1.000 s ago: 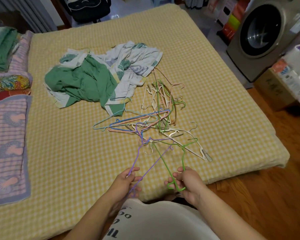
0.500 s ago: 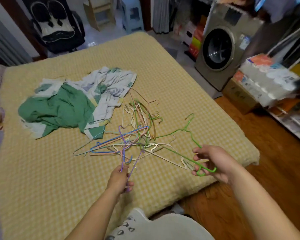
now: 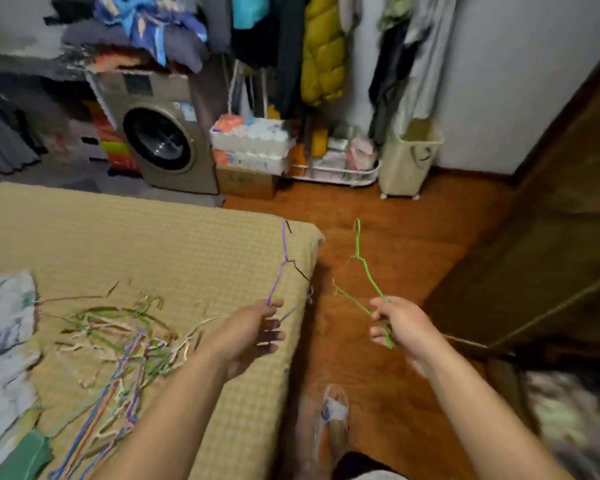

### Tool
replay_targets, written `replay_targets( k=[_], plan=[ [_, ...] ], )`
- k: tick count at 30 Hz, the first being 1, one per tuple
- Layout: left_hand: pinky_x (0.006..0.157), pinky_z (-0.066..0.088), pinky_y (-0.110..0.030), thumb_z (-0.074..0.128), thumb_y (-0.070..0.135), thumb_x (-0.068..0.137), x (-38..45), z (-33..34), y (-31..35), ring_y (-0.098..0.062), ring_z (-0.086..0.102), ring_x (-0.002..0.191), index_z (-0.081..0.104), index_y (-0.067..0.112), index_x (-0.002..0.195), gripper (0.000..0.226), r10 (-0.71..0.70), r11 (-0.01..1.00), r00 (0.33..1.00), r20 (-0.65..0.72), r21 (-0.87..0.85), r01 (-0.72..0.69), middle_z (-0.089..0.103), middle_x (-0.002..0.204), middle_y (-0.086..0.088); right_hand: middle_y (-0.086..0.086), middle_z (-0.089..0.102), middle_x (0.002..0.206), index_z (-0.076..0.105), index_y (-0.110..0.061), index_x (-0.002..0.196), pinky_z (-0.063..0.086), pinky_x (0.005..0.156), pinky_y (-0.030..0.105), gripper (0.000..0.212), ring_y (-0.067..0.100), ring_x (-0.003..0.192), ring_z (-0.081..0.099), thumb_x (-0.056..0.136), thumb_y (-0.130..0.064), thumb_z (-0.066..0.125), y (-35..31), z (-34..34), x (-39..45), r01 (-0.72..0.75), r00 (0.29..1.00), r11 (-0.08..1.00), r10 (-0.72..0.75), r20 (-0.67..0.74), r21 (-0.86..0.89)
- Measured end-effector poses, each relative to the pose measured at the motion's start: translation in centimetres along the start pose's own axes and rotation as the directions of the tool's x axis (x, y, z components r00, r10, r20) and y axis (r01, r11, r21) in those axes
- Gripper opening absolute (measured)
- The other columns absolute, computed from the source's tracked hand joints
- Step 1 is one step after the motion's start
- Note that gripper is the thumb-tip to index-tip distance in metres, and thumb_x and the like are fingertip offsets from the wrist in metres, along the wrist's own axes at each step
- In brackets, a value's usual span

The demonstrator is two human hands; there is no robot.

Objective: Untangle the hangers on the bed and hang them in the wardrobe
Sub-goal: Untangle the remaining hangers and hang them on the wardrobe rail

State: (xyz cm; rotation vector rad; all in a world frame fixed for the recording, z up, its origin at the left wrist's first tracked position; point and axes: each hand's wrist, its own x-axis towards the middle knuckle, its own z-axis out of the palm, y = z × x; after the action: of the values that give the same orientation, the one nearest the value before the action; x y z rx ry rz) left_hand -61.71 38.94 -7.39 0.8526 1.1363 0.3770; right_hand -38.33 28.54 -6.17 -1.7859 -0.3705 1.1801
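Bed point(image 3: 187, 244) now off to the side w/ tangled pile point(image 3: 118, 341); left hand point(image 3: 253, 334) grips purple hanger point(image 3: 280, 271), right hand point(image 3: 400, 322) grips green hanger point(image 3: 364, 268), both pulled free, person turning toward wardrobe.

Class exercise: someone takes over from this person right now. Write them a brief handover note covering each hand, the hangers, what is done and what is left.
Left hand grips a purple hanger, lifted off the bed.
Right hand grips a green hanger over the floor.
Done: these two are free of the tangle.
Left: hang both, then untangle the hanger pile on the bed and hang those too.
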Motion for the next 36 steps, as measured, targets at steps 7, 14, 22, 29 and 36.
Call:
replay_targets(
  k=[7, 14, 22, 29, 36],
  plan=[
    [0.059, 0.049, -0.030, 0.050, 0.040, 0.100, 0.6, 20.4, 4.2, -0.023, 0.057, 0.062, 0.058, 0.032, 0.125, 0.027, -0.159, 0.960, 0.871, 0.464, 0.279, 0.026, 0.059, 0.083, -0.015, 0.007, 0.054, 0.085, 0.061, -0.011, 0.108, 0.047, 0.059, 0.028, 0.017, 0.016, 0.062, 0.050, 0.102, -0.015, 0.046, 1.3, -15.8, -8.3, 0.149, 0.929, 0.941, -0.027, -0.369, 0.305],
    [0.059, 0.037, -0.028, 0.042, 0.041, 0.098, -3.1, 44.3, 7.2, -0.020, 0.055, 0.061, 0.057, 0.037, 0.124, 0.030, -0.180, 0.835, 0.702, 0.689, 0.484, -0.261, 0.061, 0.083, -0.012, 0.004, 0.049, 0.082, 0.059, -0.010, 0.108, 0.042, 0.055, 0.032, 0.018, 0.017, 0.061, 0.048, 0.102, -0.023, 0.049, -0.7, -32.4, -15.1, 0.376, 0.704, 0.867, -0.038, -0.709, 0.327],
    [0.058, 0.034, -0.029, 0.046, 0.043, 0.097, -8.4, 63.7, 10.6, -0.018, 0.052, 0.060, 0.063, 0.034, 0.120, 0.031, -0.196, 0.783, 0.387, 0.901, 0.381, -0.492, 0.060, 0.088, -0.011, -0.004, 0.049, 0.089, 0.060, -0.023, 0.111, 0.037, 0.055, 0.027, 0.017, 0.015, 0.072, 0.047, 0.103, -0.026, 0.045, -6.7, -45.9, -20.5, 0.513, 0.350, 0.856, -0.140, -0.926, 0.065],
    [0.055, 0.037, -0.026, 0.037, 0.040, 0.102, -9.2, 74.8, 13.0, -0.018, 0.049, 0.053, 0.060, 0.033, 0.124, 0.032, -0.198, 0.735, 0.206, 0.958, 0.284, -0.616, 0.055, 0.074, -0.006, -0.006, 0.051, 0.089, 0.060, -0.023, 0.100, 0.034, 0.049, 0.026, 0.012, 0.014, 0.066, 0.048, 0.100, -0.021, 0.048, -10.1, -53.9, -19.3, 0.578, 0.131, 0.816, -0.065, -0.989, 0.023],
    [0.051, 0.040, -0.027, 0.037, 0.040, 0.102, -5.6, 83.4, 12.3, -0.018, 0.049, 0.051, 0.056, 0.036, 0.127, 0.032, -0.257, 0.754, 0.035, 0.966, 0.222, -0.618, 0.052, 0.075, -0.007, 0.002, 0.053, 0.084, 0.061, -0.021, 0.098, 0.035, 0.049, 0.026, 0.015, 0.012, 0.062, 0.048, 0.101, -0.021, 0.046, -11.9, -59.6, -14.4, 0.573, -0.028, 0.819, 0.042, -0.999, 0.018]
  ],
)
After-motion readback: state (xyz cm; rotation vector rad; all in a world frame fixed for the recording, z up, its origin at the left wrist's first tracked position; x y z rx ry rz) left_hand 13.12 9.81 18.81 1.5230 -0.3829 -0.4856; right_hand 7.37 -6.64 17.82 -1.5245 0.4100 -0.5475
